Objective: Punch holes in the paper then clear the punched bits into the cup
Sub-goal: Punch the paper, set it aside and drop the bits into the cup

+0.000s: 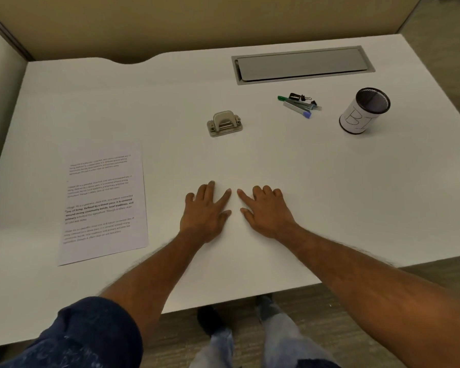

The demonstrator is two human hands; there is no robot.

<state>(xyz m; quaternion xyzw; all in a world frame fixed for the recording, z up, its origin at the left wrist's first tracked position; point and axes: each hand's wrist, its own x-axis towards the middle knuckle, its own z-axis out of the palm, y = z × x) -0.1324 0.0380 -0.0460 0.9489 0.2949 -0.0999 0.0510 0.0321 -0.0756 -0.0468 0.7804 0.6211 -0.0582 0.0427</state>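
Your left hand and right hand rest flat, fingers spread, holding nothing. The paper lies at nine o'clock, the hole punch at twelve, the cup at two.

I could not read the print on the paper; its lines were too small and soft. The cup was dark inside, so I saw nothing in it, and its hand-drawn lettering curved out of sight round the side. The stationery pile overlapped too much to sort every piece. The palms of the left hand and right hand lay hidden against the worktop, whose near corners ran off the frame.
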